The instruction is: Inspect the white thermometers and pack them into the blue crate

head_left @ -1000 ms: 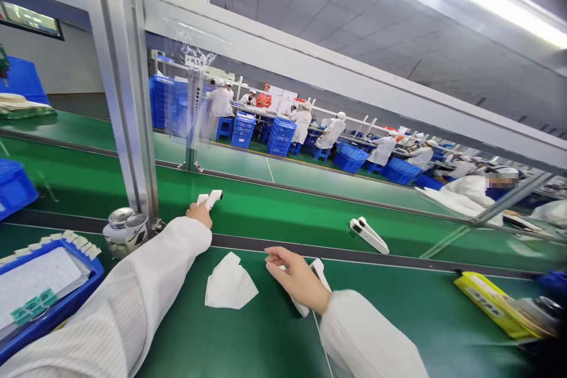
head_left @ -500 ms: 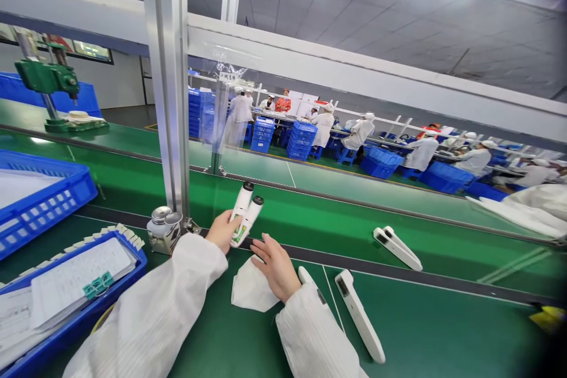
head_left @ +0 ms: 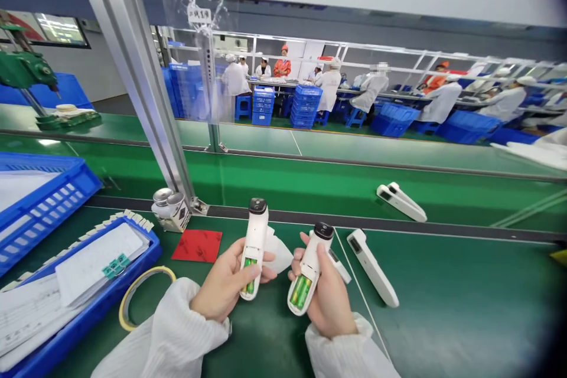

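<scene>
My left hand (head_left: 224, 283) is closed around a white infrared thermometer (head_left: 256, 230) with a black head. Its battery compartment is uncovered, with green batteries inside and my thumb beside them. In my right hand (head_left: 330, 295) is a second such thermometer (head_left: 315, 254), also uncovered, showing green batteries (head_left: 302, 290). Both are held upright, side by side and apart. Behind my hands lies a white cloth or paper piece (head_left: 278, 253), partly hidden. Another thermometer (head_left: 340, 266) lies partly behind my right hand, and one more thermometer (head_left: 374, 271) rests on the green bench further right.
Left stands a blue basket (head_left: 150, 254) of papers, with a tape roll (head_left: 126, 301) beside it. A red sheet (head_left: 197, 246) and small metal-topped containers (head_left: 170, 209) are near the metal post (head_left: 137, 71). A clear panel borders the bench's back. People in white work beyond.
Both thermometers were in my left hand; now each hand holds one. My right hand was open and has closed on one of them. The view has tilted downward.
</scene>
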`<state>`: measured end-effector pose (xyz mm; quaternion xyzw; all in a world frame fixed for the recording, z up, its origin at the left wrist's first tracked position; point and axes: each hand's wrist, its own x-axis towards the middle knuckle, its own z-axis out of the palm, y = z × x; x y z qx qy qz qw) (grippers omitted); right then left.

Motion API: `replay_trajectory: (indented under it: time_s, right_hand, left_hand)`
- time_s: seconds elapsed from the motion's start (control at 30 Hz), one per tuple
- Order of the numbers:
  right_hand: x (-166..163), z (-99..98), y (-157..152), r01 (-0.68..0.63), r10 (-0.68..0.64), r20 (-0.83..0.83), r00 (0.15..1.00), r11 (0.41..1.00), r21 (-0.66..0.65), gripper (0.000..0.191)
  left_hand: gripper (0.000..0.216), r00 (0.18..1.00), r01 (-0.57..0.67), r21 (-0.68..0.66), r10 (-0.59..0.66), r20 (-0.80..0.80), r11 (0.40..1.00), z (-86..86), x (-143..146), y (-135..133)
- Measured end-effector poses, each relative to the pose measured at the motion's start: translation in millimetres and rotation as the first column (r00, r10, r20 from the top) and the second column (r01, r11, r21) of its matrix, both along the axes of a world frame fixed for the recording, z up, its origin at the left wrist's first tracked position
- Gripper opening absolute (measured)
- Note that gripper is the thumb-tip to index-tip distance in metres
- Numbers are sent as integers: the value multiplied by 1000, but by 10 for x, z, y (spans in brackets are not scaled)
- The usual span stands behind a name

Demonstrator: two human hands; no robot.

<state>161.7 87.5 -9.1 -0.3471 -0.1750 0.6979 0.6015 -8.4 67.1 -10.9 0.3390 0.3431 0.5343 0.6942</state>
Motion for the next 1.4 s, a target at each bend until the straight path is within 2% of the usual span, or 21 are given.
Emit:
replay_trajectory:
  time_s: [0.07,0.17,0.27,0.4,0.47,0.57,0.63,0.77,0.83,0.93,1.07,1.27,1.4]
  right_hand:
    - [38,57,-61,-102,102,-27,994,995,16,35]
    - [33,113,-135,-239,239,-34,970,971,18,37]
    - [9,109,-187,-316,316,12,949,949,7,42]
    - [-23,68,-231,-320,320,12,947,947,1,31]
    - [-51,44,-252,-327,327,41,944,945,-5,31]
    - [-99,13,-283,-354,346,203,916,935,-2,32]
    - [-121,0,-299,-344,309,368,877,938,33,31]
    - [-125,-16,-311,-330,164,672,722,936,125,27]
    - [-121,-27,-314,-329,103,745,659,930,162,25]
    - [-118,-51,-328,-320,22,804,594,924,211,23]
    - [-100,-81,-365,-313,-89,834,544,901,300,20]
    - [-69,-17,-430,-336,-125,823,555,871,359,24]
    - [-57,46,-468,-337,-176,827,534,853,399,23]
  left_hand:
    - [54,998,57,30,-57,-20,998,36,-24,-51]
    - [41,994,107,34,-106,-41,994,51,-2,-115]
    - [37,992,63,-65,-69,-110,996,8,50,-165]
    - [44,986,-11,-192,-21,-165,981,-27,64,-158]
    - [49,997,50,-270,-64,-42,962,-18,28,-116]
    - [62,945,281,-325,-201,257,903,-2,-49,-58]
    - [62,921,329,-291,-236,311,899,-6,-84,-57]
    - [28,979,198,-216,-184,83,956,-17,-90,-133]
    - [22,982,187,-182,-188,8,965,-7,-81,-166]
    - [29,982,185,-127,-189,-16,974,17,-74,-175]
    - [36,990,117,-40,-120,-80,992,48,-72,-176]
    - [31,955,102,175,-47,-291,979,149,-62,-243]
    - [30,922,103,271,10,-387,957,153,-55,-272]
